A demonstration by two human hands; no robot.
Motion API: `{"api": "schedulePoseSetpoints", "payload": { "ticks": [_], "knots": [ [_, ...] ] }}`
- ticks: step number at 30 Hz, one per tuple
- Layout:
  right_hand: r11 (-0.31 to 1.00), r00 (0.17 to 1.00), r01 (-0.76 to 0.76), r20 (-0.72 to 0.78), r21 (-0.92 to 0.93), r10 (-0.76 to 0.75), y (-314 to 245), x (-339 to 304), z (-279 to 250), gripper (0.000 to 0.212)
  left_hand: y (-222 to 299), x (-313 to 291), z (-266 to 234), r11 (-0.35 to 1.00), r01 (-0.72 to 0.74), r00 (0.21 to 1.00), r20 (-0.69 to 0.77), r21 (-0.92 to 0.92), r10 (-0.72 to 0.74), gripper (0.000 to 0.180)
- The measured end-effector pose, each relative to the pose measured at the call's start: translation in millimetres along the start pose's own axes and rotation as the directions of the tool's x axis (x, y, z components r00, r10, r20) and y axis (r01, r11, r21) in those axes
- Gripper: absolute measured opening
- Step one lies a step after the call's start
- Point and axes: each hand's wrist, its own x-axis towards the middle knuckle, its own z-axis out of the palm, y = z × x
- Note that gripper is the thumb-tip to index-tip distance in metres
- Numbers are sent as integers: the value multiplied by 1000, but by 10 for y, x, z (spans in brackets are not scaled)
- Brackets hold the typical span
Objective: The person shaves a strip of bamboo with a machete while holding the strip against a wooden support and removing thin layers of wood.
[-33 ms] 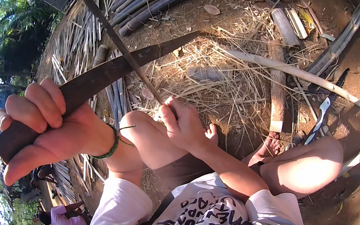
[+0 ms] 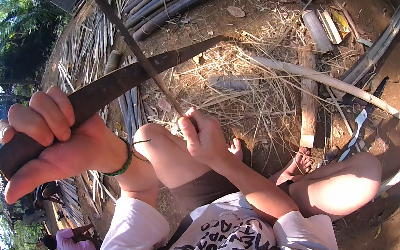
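My left hand (image 2: 46, 132) is wrapped round the wide end of a long, dark, tapering piece that looks like a wooden sheath (image 2: 110, 85). A thin band circles it near its narrow end. My right hand (image 2: 203, 136) is closed on a long, narrow, pointed blade like a machete (image 2: 112, 16); the part inside the fist is hidden. Blade and sheath cross in front of me, the blade passing over the sheath. I cannot tell whether they touch. The blade's tip points to the far left, the sheath's narrow end to the far middle.
Bamboo poles (image 2: 178, 6) and split strips (image 2: 90, 47) lie on the far left. Dry shavings (image 2: 262, 104) cover the dirt before my bare feet. A wood block (image 2: 305, 109), a pale strip (image 2: 331, 81) and a pale-and-dark tool (image 2: 357, 126) lie right. Another person (image 2: 74, 247) is at lower left.
The blade has turned slightly, its tip shifting a little to the right and nearer, with more of its flat side showing. The sheath and my left hand have barely moved.
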Motion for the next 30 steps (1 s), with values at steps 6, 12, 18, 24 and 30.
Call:
{"api": "schedulePoseSetpoints", "payload": {
  "ticks": [6,12,18,24,30],
  "knots": [
    [885,894,-448,41,127,446,608,64,-61,50,-57,-51,26,1000,-20,999,-31,5,20,87],
    [976,976,-217,8,14,216,231,11,5,46,-11,12,80,996,-37,998,-43,78,40,86],
    [921,940,-339,23,192,341,212,-11,41,46,-8,-36,157,986,-57,983,-164,155,82,81],
    [941,944,-329,17,85,328,424,-2,-35,47,-77,8,218,974,-63,944,-304,216,128,76],
    [993,993,-117,10,11,117,102,-32,22,37,-110,33,526,816,46,859,-440,576,262,67]
  ]
}}
